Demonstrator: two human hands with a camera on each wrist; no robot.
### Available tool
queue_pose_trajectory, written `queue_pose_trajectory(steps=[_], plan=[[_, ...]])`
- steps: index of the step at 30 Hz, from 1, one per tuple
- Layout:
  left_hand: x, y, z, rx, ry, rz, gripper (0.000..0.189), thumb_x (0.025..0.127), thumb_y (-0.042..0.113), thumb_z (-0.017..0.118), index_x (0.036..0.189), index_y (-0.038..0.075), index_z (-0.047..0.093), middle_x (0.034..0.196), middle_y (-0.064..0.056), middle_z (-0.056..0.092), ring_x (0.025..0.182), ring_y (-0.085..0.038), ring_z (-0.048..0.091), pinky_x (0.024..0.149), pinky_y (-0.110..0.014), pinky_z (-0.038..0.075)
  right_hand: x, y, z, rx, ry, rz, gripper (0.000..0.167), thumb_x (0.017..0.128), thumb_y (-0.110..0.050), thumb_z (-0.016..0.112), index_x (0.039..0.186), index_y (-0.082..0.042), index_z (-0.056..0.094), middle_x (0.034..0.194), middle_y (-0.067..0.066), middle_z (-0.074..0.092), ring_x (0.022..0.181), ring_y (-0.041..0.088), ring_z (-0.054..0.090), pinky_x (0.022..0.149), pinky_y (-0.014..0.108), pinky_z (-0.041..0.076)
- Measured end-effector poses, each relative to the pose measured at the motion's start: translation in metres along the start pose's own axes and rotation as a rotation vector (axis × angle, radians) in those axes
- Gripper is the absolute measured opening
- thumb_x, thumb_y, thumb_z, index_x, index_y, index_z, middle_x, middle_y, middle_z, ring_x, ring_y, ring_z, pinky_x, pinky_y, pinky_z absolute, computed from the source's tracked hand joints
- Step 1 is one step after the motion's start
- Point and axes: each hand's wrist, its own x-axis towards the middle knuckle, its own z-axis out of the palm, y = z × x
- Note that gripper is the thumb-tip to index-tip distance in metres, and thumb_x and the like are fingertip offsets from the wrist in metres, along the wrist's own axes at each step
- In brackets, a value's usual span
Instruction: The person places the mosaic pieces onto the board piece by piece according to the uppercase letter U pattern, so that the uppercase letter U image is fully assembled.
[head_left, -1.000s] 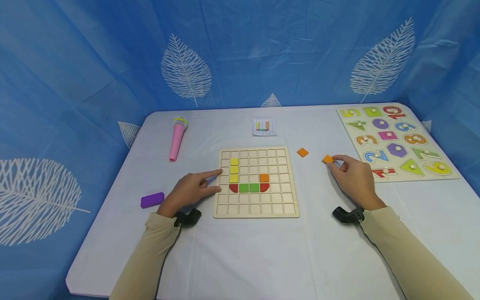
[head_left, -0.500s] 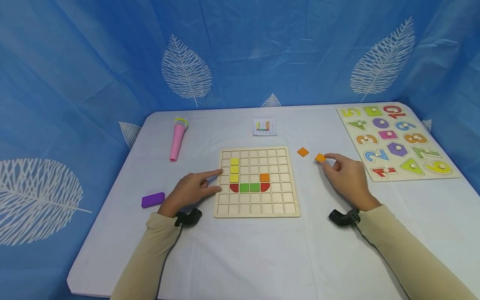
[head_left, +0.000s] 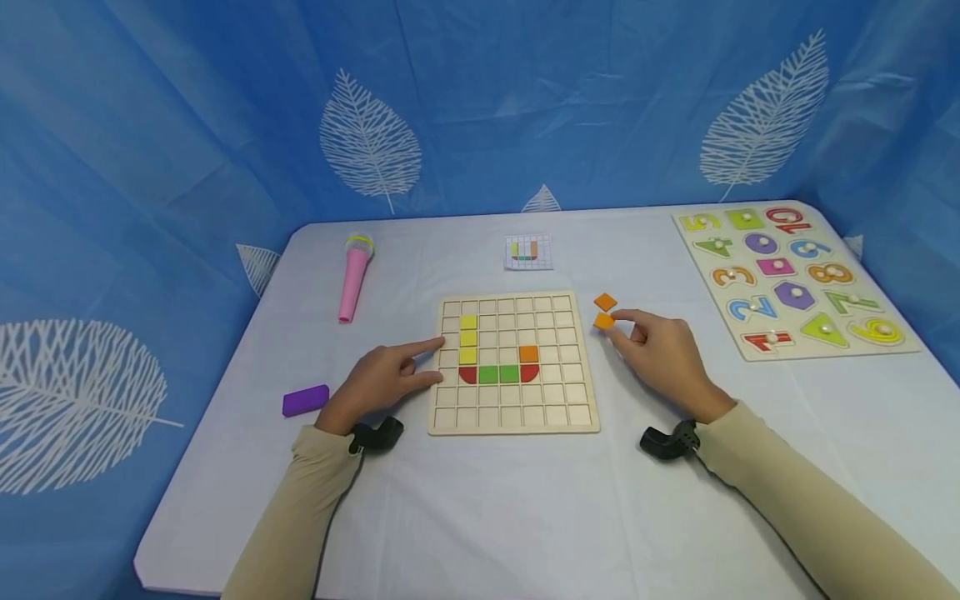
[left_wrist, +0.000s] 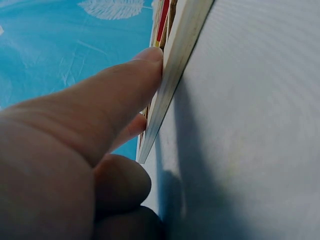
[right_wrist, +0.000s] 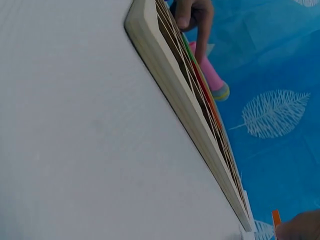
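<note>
In the head view my right hand (head_left: 663, 358) pinches an orange square tile (head_left: 603, 322) between thumb and index finger, just right of the wooden grid board (head_left: 557, 417). A second orange tile (head_left: 605, 302) lies right behind it on the table. My left hand (head_left: 378, 379) touches the board's left edge with straight index finger and thumb, its other fingers curled under. In the board sit a column of yellow tiles (head_left: 468, 337), two green squares (head_left: 498, 375), two red rounded corner tiles (head_left: 529, 373) and one orange square (head_left: 528, 354). The right wrist view catches the held tile's edge (right_wrist: 276, 220).
Behind the board lies a small pattern card (head_left: 528, 252) with a coloured U shape. A pink toy microphone (head_left: 355, 283) lies back left, a purple block (head_left: 305, 400) beside my left wrist. A number and shape puzzle board (head_left: 813, 317) covers the table's right back.
My right hand has carried the orange tile leftward, from near the puzzle board to just in front of the other loose orange tile. My left hand stays at the board's edge.
</note>
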Motion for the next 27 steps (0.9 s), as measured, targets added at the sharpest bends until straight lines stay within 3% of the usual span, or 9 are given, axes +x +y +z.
queue_pose_trajectory(steps=[14, 27], plan=[[-0.001, 0.003, -0.002, -0.004, -0.002, -0.007, 0.063, 0.093, 0.038, 0.077, 0.150, 0.023, 0.055, 0.061, 0.004, 0.038, 0.055, -0.013, 0.037, 0.052, -0.028, 0.029, 0.008, -0.030, 0.026, 0.086, -0.115, -0.070, 0.029, 0.097, -0.022, 0.072, 0.119, -0.005, 0.074, 0.056, -0.004, 0.047, 0.046, 0.013, 0.039, 0.047, 0.029, 0.030], [0.000, 0.003, -0.002, 0.000, 0.005, -0.004, 0.063, 0.091, 0.037, 0.078, 0.149, 0.023, 0.056, 0.063, 0.004, 0.038, 0.056, -0.013, 0.037, 0.052, -0.028, 0.030, 0.016, -0.040, 0.036, 0.126, -0.217, -0.113, 0.028, 0.096, -0.025, 0.073, 0.119, -0.010, 0.075, 0.055, -0.006, 0.041, 0.047, 0.009, 0.033, 0.049, 0.028, 0.027]])
